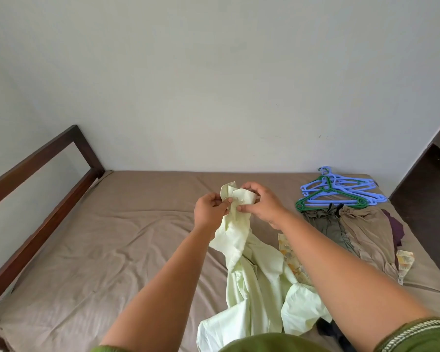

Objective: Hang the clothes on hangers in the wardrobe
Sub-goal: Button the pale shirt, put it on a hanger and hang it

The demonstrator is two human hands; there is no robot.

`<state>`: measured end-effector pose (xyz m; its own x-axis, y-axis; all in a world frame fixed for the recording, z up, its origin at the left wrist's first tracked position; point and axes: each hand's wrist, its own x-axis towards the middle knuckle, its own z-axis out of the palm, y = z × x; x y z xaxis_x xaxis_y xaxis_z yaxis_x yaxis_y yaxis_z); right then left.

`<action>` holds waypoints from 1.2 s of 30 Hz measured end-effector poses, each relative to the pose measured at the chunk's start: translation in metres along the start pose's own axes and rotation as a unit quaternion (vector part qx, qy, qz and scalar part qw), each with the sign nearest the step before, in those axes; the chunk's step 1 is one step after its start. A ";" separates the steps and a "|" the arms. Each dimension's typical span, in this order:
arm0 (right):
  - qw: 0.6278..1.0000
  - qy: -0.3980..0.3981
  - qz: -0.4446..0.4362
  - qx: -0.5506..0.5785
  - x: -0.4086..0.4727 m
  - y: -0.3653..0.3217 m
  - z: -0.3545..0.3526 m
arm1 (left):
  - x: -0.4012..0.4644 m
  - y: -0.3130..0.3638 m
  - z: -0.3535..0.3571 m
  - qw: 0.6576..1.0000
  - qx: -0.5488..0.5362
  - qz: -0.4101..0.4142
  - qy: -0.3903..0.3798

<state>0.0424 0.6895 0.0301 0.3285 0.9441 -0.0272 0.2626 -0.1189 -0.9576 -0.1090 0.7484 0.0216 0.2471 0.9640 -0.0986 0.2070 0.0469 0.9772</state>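
A pale green shirt [249, 280] is lifted off the bed by its collar, and its body trails down onto the mattress. My left hand [210, 210] pinches the collar from the left. My right hand [261, 201] pinches the collar's other end at a button. A pile of blue hangers [351, 188] with one green hanger [328, 199] among them lies on the bed at the far right. No wardrobe is in view.
The bed [112, 237] has a brown sheet and a dark wooden frame [43, 174] on the left. Olive and tan clothes [351, 232], a purple one [396, 227] and a floral cloth [292, 257] lie on the right side. A white wall stands behind.
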 end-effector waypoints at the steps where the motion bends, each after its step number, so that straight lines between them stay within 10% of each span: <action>1: 0.998 0.015 -0.024 -0.058 0.001 0.001 -0.001 | 0.001 -0.001 0.002 1.000 -0.015 -0.007 -0.005; 17: 0.842 0.229 -0.287 -0.395 0.006 0.003 -0.009 | -0.004 0.021 0.019 0.967 0.221 0.109 0.068; 23: 0.859 0.170 -0.300 -0.378 0.007 0.005 0.008 | -0.003 0.015 0.032 0.974 -0.136 -0.174 -0.047; 36: 0.979 0.038 0.001 -0.200 0.017 0.013 0.011 | -0.006 -0.003 0.021 0.919 -0.302 -0.250 -0.035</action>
<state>0.0414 0.7070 0.0137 0.3919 0.9200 0.0078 0.5917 -0.2455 -0.7679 -0.0912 0.7374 0.0155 0.3290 0.7638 -0.5553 -0.2461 0.6370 0.7305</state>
